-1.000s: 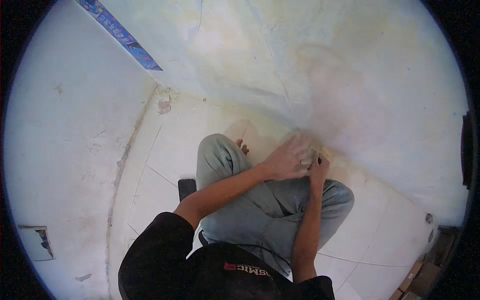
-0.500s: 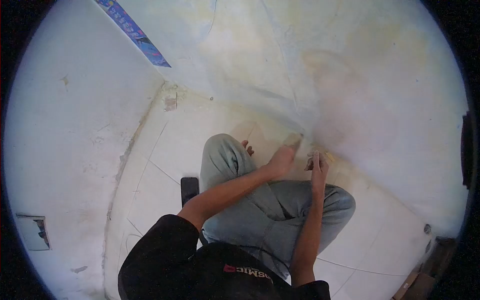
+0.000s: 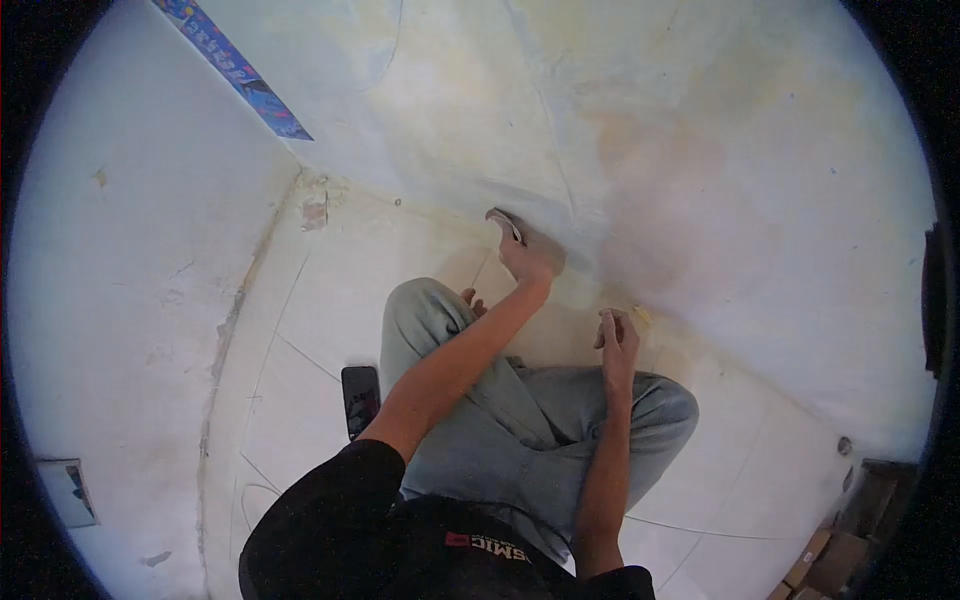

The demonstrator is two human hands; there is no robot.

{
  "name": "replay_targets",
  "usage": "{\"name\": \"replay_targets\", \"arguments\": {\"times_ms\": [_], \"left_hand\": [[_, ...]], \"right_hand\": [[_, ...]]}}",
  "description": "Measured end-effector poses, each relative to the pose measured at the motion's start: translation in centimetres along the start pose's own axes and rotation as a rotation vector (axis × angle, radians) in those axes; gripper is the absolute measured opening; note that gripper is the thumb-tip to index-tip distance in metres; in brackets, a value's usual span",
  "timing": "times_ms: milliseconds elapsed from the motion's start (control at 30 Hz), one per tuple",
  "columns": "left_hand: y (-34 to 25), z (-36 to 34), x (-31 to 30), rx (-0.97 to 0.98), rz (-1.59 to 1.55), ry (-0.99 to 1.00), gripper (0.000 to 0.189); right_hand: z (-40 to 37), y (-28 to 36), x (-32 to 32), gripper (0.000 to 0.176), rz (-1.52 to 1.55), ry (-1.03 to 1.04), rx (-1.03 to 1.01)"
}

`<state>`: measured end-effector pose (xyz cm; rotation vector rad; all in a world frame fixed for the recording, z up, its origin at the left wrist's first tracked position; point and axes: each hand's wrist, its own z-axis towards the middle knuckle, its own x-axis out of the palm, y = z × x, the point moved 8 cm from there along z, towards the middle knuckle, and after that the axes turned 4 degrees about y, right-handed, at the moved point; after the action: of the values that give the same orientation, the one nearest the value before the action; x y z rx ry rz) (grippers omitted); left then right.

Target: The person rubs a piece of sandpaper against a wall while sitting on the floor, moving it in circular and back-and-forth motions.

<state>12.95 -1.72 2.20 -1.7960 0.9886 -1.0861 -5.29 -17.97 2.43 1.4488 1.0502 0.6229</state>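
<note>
My left hand (image 3: 533, 254) is closed around a thin sheet (image 3: 508, 226) with a pale edge, which looks like folded sandpaper. It presses low against the pale, stained wall (image 3: 660, 190), close to where wall and floor meet. Fingers hide most of the sheet. Above my right knee, my dusty right hand (image 3: 619, 338) is raised with its fingers curled in. Whether anything is inside them is hidden. A small yellowish piece (image 3: 642, 316) lies beside it at the foot of the wall.
My crossed legs in grey jeans (image 3: 500, 440) rest on the tiled floor (image 3: 300, 350). A black phone (image 3: 360, 400) lies by my left thigh. Another wall (image 3: 140, 270) rises at left, holding a blue strip (image 3: 240, 70) near the corner. Cardboard boxes (image 3: 830, 565) stand lower right.
My left hand has swept left and farther forward along the base of the wall with the sheet. My right hand has stayed near the same spot. The view has shifted slightly.
</note>
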Motion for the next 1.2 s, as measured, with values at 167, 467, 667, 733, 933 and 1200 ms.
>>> {"name": "replay_targets", "arguments": {"times_ms": [167,467,667,733,933,1200], "left_hand": [[-1.2,-1.5,-0.8,0.131,0.284,-0.098,0.025],[-2.4,-2.3,-0.6,0.13,0.304,-0.085,0.026],[-1.0,-1.4,-1.0,0.193,0.437,-0.085,0.025],[-0.9,-1.3,-1.0,0.163,0.422,-0.073,0.025],[-1.6,-1.8,-0.8,0.13,0.337,-0.07,0.023],[-2.0,-3.2,0.7,0.331,0.383,0.001,0.04]], "right_hand": [[0.3,-0.1,0.6,0.025,-0.016,0.01,0.001],[0.2,0.2,0.7,0.024,-0.009,0.021,-0.035],[0.3,-0.3,0.6,0.023,-0.004,0.007,-0.001],[0.3,-0.3,0.7,0.023,0.004,0.013,0.009],[0.4,-0.4,0.9,0.024,0.007,0.029,0.012],[0.5,-0.8,0.9,0.024,-0.054,0.031,-0.016]]}}
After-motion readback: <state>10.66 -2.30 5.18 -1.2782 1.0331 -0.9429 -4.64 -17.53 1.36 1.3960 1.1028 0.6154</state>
